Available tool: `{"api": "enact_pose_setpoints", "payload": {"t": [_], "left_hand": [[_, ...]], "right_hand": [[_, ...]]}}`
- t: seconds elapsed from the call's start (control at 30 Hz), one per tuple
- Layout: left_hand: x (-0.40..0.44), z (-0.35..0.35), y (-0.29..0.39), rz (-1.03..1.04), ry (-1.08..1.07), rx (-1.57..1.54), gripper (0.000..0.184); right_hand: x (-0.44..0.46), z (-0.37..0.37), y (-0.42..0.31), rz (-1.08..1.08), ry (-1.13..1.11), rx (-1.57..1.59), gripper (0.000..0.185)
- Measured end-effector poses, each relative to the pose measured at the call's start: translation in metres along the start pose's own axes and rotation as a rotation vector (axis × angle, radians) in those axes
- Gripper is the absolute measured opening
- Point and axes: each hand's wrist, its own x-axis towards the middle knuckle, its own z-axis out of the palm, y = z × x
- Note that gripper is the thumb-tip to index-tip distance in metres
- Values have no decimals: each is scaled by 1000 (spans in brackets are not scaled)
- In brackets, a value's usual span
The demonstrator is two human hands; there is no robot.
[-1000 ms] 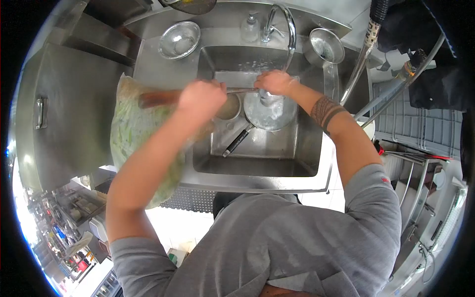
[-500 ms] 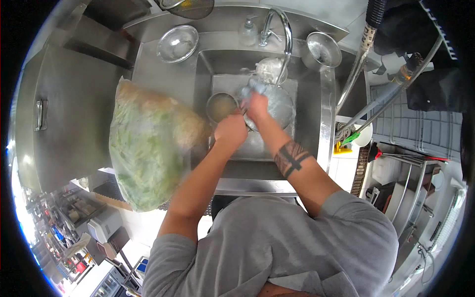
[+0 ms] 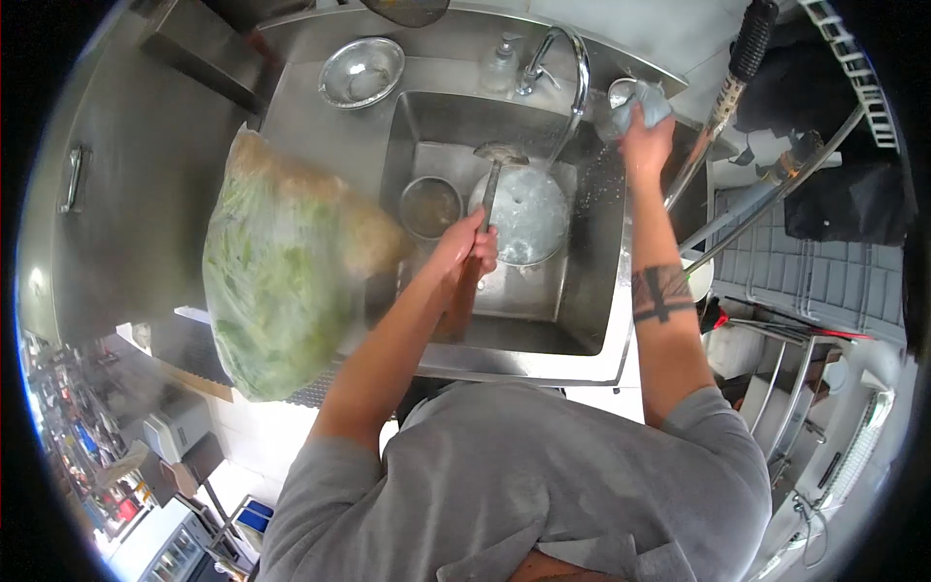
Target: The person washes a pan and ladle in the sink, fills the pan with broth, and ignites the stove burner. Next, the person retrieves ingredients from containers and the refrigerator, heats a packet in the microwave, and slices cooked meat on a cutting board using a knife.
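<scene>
My left hand (image 3: 469, 248) is closed round the handle of a utensil (image 3: 494, 184) with a flat metal head, held over the sink (image 3: 601, 291). At the upper right, my right hand (image 3: 647, 145) grips a pale blue-grey cloth (image 3: 652, 100) at a metal bowl (image 3: 621, 94) on the sink's right ledge. Below the utensil's head lies a wet round pan or lid (image 3: 529, 218) in the basin. Left of it sits a small round pot (image 3: 430, 208). Water runs from the faucet (image 3: 582, 68) into the basin.
A large plastic bag of green leaves (image 3: 276, 281) rests at the sink's left. Behind it are a metal bowl (image 3: 362, 73) and a soap bottle (image 3: 500, 64). Metal poles (image 3: 708, 136) and a wire rack (image 3: 815, 262) stand at the right.
My right hand has moved from the basin to the upper-right bowl with the cloth. My left hand holds the utensil more upright, its head now pointing toward the back of the sink.
</scene>
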Motion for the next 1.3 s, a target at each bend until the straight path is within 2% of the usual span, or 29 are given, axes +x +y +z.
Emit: {"api": "enact_pose_setpoints", "payload": {"t": [0.03, 0.1, 0.17, 0.2, 0.23, 0.27, 0.3, 0.33, 0.4, 0.43, 0.47, 0.5, 0.53, 0.57, 0.6, 0.67, 0.7, 0.73, 0.77, 0.83, 0.93, 1.0, 1.07, 1.1, 1.13, 1.2, 1.23, 1.27, 1.3], "left_hand": [[14, 9, 5, 18, 16, -40, 50], [46, 26, 15, 47, 10, -101, 49], [79, 37, 27, 80, 31, -163, 45], [88, 42, 30, 136, -18, -131, 41], [110, 45, 34, 149, 24, -183, 42], [139, 45, 37, 154, 68, -237, 43], [163, 42, 38, 189, 79, -300, 40], [168, 45, 36, 191, 66, -332, 40], [174, 50, 43, 306, -140, -53, 33], [179, 58, 48, 291, -144, -120, 32], [184, 66, 49, 296, -144, -141, 32], [201, 70, 50, 371, -138, -249, 31], [220, 69, 51, 446, -129, -356, 29], [252, 57, 51, 549, -139, -414, 24], [248, 61, 55, 550, -139, -428, 24], [228, 73, 67, 530, 168, -404, 22], [243, 68, 71, 527, 170, -412, 22], [277, 54, 76, 549, 295, -385, 22], [313, 39, 81, 563, 422, -354, 21], [321, 23, 91, 497, 526, -71, 18], [320, 7, 99, 409, 498, 456, 14], [313, 3, 92, 403, 433, 641, 12], [298, 3, 80, 357, 247, 239, 10], [281, 6, 75, 299, 92, -110, 5], [258, 12, 68, 294, 94, -91, 5], [204, 26, 55, 231, -40, -58, 4], [179, 32, 50, 227, -43, -41, 4], [155, 37, 45, 211, -116, 45, 6], [133, 39, 39, 194, -188, 129, 11]], "right_hand": [[18, 0, 0, -57, 15, -48, 48], [40, 4, -6, 48, -55, -572, 54], [20, 0, 2, -409, -28, -552, 53], [1, 4, -1, -438, -129, -377, 46], [-26, 4, -22, -280, -440, -230, 34], [-52, 14, -41, 228, -692, 219, 22], [-62, 23, -38, 474, -865, 550, 17], [-64, 34, -39, 585, -953, 590, 23], [-62, 56, -40, 730, -947, 568, 23], [-57, 64, -36, 727, -966, 549, 23], [-50, 68, -30, 583, -949, 342, 24], [-43, 72, -26, 435, -923, 142, 26], [-38, 75, -24, 434, -936, 130, 26], [-34, 74, -24, 527, -927, 205, 28], [-32, 79, -19, 561, -909, 230, 30], [-29, 88, -9, 627, -869, 282, 35], [-34, 89, -10, 740, -858, 365, 36], [-40, 89, -13, 854, -841, 450, 37], [-44, 89, -17, 853, -889, 456, 36], [-54, 84, -21, 862, -892, 470, 39], [-59, 85, -17, 918, -892, 494, 50], [-56, 91, 3, 826, -917, 306, 55], [-53, 98, 19, 838, -932, 379, 54], [-54, 101, 27, 846, -955, 439, 53], [-55, 106, 32, 849, -941, 455, 53], [-63, 119, 37, 330, -992, 47, 53], [-67, 124, 41, 331, -976, 56, 53], [-72, 130, 46, -101, -896, -308, 52], [-68, 135, 45, -313, -848, -484, 52]]}}
